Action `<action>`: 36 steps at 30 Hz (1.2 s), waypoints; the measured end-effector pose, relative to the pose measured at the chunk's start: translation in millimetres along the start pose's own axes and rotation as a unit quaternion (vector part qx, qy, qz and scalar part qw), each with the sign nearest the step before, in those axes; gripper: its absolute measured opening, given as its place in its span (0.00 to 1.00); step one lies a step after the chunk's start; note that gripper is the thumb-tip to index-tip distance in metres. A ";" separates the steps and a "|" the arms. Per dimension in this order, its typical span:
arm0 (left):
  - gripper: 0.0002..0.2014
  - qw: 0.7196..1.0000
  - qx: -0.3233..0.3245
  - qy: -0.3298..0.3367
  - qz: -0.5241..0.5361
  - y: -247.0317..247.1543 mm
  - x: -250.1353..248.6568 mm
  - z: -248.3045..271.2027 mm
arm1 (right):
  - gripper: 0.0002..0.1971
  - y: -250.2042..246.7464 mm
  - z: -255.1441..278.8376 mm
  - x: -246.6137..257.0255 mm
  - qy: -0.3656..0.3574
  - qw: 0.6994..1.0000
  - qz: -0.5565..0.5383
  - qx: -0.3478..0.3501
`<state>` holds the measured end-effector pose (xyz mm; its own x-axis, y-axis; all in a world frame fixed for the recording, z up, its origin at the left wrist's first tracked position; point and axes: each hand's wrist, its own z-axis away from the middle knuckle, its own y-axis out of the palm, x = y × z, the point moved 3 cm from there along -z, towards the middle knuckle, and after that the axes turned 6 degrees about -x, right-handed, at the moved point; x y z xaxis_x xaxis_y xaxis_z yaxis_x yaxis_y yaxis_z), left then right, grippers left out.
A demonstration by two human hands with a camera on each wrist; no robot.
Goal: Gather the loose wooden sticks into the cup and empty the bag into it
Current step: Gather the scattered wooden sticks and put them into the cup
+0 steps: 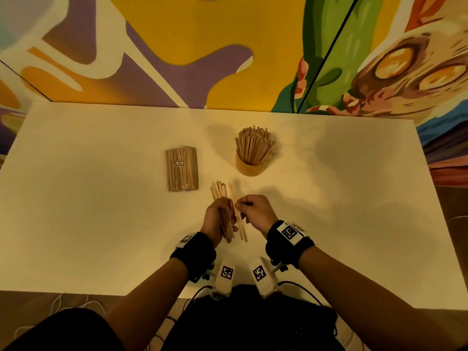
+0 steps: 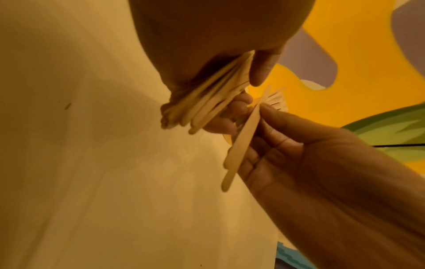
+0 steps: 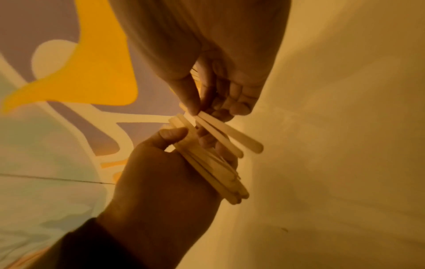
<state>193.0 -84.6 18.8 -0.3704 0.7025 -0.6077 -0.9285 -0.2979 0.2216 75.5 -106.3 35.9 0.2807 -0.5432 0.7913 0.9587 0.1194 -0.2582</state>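
Wooden sticks in both hands, above the near-centre of the tabletop [image 1: 101,224]. Left hand [image 1: 215,219] is curled round a bundle of sticks [image 1: 222,211], thumb across one flat side and fingers behind; both ends of the bundle stick out past the fist (far ends fanned a little). Right hand [image 1: 255,211] pinches two sticks [image 1: 238,214] between thumb and fingertips, near their far half, the other fingers curled in loosely. The two sticks sit just beside the bundle, roughly parallel to it; whether they touch it cannot be told from the head view. In the right wrist view their free ends splay slightly apart.

Cup [image 1: 250,168] stands upright beyond the hands, right of the tabletop's centre line, packed with sticks that lean outward above its rim. Bag [image 1: 181,169] lies flat to the left of the cup, well apart from it, full of sticks laid lengthwise, small white label on top (print too small to read).

Black wrist bands with marker tags on both forearms. Painted wall runs along the far edge.
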 end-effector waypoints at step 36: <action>0.05 0.952 0.182 -0.074 -0.233 22.2 10.7 37.9 | 0.24 -18.8 -3.1 17.2 -0.217 0.939 0.258 0.065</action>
<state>167.5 -59.2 46.1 0.1101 0.7954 -0.5959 -0.9303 0.2935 0.2198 62.1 -120.5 52.6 0.6750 0.0010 0.7378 0.6793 0.3895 -0.6220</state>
